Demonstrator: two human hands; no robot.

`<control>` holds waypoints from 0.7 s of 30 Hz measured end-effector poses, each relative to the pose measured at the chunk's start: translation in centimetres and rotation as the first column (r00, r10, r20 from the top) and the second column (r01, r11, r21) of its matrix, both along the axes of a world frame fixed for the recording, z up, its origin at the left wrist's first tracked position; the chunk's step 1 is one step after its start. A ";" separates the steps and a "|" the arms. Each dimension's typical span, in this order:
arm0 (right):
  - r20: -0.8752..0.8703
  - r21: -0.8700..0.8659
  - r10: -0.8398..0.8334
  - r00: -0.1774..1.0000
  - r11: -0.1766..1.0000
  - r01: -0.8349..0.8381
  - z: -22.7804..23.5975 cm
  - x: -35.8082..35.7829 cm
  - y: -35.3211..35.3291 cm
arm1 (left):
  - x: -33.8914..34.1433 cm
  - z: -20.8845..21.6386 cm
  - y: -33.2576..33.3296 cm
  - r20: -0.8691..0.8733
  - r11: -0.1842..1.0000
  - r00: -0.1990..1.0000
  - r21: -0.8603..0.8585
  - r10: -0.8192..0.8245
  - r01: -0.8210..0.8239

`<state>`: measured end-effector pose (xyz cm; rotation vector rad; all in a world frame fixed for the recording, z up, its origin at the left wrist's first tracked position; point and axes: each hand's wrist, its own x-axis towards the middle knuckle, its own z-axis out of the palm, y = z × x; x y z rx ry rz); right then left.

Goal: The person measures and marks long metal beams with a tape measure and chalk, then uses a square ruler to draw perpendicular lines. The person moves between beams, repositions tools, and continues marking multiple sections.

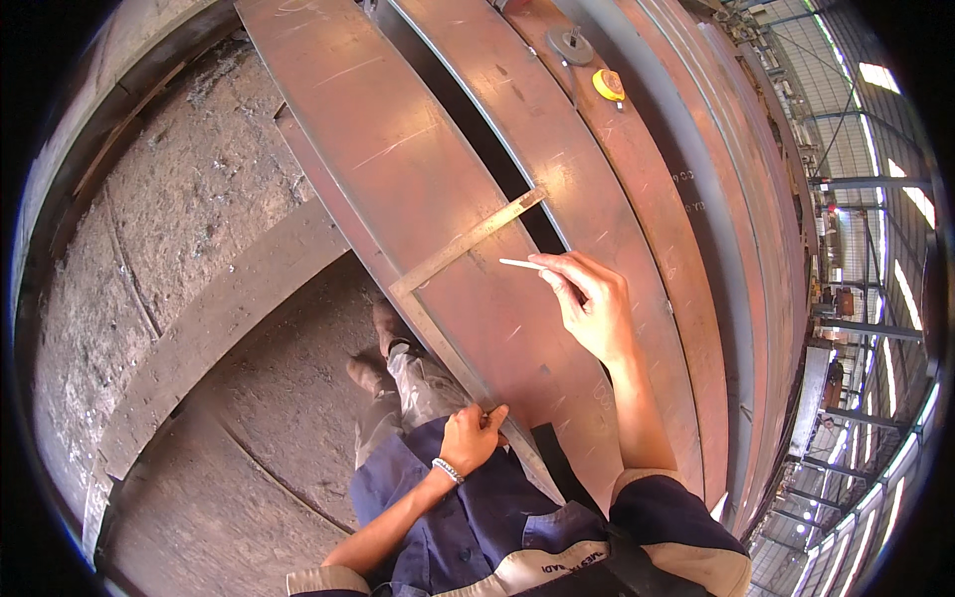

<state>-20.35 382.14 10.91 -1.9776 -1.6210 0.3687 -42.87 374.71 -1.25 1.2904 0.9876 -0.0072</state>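
Observation:
A flat L-shaped steel square lies on a rust-brown steel beam. One leg crosses the beam's face and the other runs along its near edge. My left hand, with a bracelet at the wrist, is closed on the leg at the edge. Above the beam, right of the crossing leg, my right hand pinches a thin white marking stick between thumb and fingers. The stick's free end points left, toward the square. Whether its tip touches the steel I cannot tell.
More long steel beams lie side by side to the right, with dark gaps between. A yellow tape measure and a grey round disc-like piece rest on one. A curved steel bar crosses the dirt floor at left.

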 end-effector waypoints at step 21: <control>0.048 -0.020 0.148 0.988 0.989 -0.147 -2.4 1.4 4.0 | -0.3 0.2 0.1 0.019 0.969 1.000 -0.246 0.024 -0.019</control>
